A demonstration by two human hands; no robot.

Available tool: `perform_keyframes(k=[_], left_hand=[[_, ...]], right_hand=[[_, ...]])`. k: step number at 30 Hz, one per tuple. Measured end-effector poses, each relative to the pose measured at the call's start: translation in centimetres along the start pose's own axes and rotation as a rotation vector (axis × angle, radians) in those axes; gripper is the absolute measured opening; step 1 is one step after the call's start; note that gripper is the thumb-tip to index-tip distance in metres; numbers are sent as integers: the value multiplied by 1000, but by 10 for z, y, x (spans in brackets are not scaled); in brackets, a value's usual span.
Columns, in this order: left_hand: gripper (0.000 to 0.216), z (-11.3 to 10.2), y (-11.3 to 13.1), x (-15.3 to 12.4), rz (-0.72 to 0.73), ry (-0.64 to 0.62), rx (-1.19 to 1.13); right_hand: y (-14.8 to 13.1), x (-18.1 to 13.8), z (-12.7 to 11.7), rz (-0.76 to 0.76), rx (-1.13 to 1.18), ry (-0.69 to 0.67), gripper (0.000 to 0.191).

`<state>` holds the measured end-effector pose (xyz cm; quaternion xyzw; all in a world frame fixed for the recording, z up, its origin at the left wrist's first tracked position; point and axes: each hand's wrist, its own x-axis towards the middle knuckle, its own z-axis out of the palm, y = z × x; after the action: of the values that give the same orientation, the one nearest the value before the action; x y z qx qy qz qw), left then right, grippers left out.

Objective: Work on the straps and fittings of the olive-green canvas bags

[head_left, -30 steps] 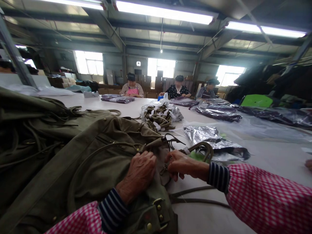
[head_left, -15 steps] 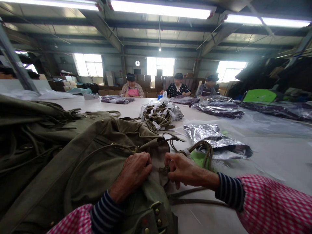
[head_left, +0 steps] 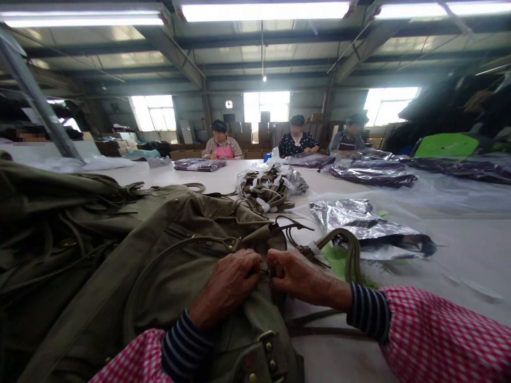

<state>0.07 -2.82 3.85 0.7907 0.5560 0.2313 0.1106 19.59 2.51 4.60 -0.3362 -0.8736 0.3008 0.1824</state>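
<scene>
An olive garment [head_left: 171,279] lies across the left and lower centre of the frame, its near edge bunched toward the middle. It looks like sturdy woven cotton: soft enough to slump into folds, with some weight in its bulk, hardly slippery or fragile. The stiffest places are probably the seams and the buckled tab [head_left: 269,348] at lower centre; the doubled edge in mid-frame seems the surest place to take hold.

At that edge the hands nearly meet. The left hand [head_left: 228,284] rests on the cloth with fingers curled in; their undersides are hidden, so whether its grip pinches a fold cannot be told. The right hand [head_left: 301,276] comes from the right, its grip drawn to a pinch, thumb against forefinger, apparently on the garment's edge; any finer part between them is too small to make out.

Just beyond the right hand, a bundle of cords [head_left: 350,247] loops over a green patch [head_left: 334,260], crowding that side. A loose strap [head_left: 329,331] runs along the worktop [head_left: 333,361] below the right wrist. More olive cloth [head_left: 35,234] heaps up at the left, hemming the garment in. Farther out are a silver foil bag [head_left: 355,223], a clear bag of cords [head_left: 269,186] and, upper right, purple wrapped packs [head_left: 369,173]. Three co-workers [head_left: 297,142] sit along the far side.
</scene>
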Motion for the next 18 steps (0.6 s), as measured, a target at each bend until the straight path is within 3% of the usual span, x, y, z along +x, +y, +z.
perform_keyframes(k=[2,6,9,15,18], left_hand=[[13,2,-3,-1,70,-3,-1],[12,5,-4,-3,38,16,67],[13,6,-2,-2,60,25,110],[16,8,2,0,114,-22,251],[14,9,3,0,101,-51,304]], right_hand=[[2,2,4,-37,18,41,18],[3,3,6,-28,18,69,19],[0,3,6,71,91,51,23],[-2,8,9,320,472,-9,19],[-2,5,10,326,516,-3,21]])
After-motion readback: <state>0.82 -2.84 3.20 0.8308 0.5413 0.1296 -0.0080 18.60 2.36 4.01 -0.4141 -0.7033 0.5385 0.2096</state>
